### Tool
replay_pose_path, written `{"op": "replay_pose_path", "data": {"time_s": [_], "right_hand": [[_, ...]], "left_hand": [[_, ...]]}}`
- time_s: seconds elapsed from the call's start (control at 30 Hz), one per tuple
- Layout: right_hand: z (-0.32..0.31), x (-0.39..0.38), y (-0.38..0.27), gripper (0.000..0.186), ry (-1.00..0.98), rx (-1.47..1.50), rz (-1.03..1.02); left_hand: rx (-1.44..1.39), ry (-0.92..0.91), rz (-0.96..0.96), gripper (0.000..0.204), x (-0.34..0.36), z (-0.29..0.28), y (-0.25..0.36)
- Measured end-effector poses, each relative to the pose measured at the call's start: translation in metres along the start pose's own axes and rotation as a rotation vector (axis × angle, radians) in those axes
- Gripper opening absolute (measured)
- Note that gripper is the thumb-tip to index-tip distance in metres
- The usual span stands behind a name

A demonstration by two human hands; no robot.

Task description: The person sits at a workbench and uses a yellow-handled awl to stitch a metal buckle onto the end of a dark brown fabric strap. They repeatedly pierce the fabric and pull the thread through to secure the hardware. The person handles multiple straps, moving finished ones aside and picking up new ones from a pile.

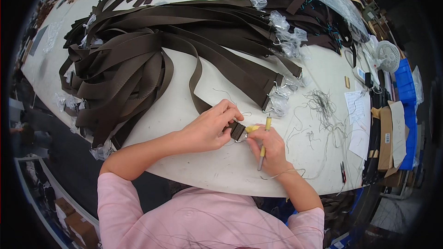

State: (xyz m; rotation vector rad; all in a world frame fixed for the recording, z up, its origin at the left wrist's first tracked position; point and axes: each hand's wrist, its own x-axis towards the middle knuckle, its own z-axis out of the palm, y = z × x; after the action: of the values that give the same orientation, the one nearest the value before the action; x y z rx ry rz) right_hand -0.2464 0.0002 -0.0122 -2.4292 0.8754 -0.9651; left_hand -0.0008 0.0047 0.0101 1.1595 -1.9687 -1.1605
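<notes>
My left hand (208,127) pinches a dark brown webbing strap close to its stitched end (236,130). A metal ring (243,138) sits at that end, between my two hands. My right hand (270,150) is closed around a slim pen-like tool (263,151) with a grey shaft and yellow wrapping, held nearly upright. Something yellow (252,128) covers a fingertip of that hand, beside the metal ring. A loose thread (295,170) trails by my right wrist. The tool's exact kind cannot be made out.
Heaped brown straps (124,64) cover the table's left and back, some ends wrapped in clear plastic (279,103). More straps with blue clips (295,0) lie behind. Tangled thread (320,106), papers (357,115), snips (343,173), a white fan (388,56) and a blue bin (406,101) are rightward.
</notes>
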Motion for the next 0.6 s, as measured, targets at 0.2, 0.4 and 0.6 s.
{"op": "replay_pose_path", "data": {"time_s": [0.2,0.4,0.6], "right_hand": [[-0.033,0.018,0.0,0.045,0.192,0.172,0.134],[-0.011,0.035,0.007,0.06,0.39,1.015,0.744],[0.007,0.025,0.011,0.056,0.282,0.897,0.803]], "left_hand": [[-0.083,-0.053,-0.062,0.038,0.005,-0.004,-0.01],[0.149,0.006,-0.05,0.016,0.021,0.013,0.004],[0.07,0.053,-0.119,0.01,0.029,0.017,-0.004]]}}
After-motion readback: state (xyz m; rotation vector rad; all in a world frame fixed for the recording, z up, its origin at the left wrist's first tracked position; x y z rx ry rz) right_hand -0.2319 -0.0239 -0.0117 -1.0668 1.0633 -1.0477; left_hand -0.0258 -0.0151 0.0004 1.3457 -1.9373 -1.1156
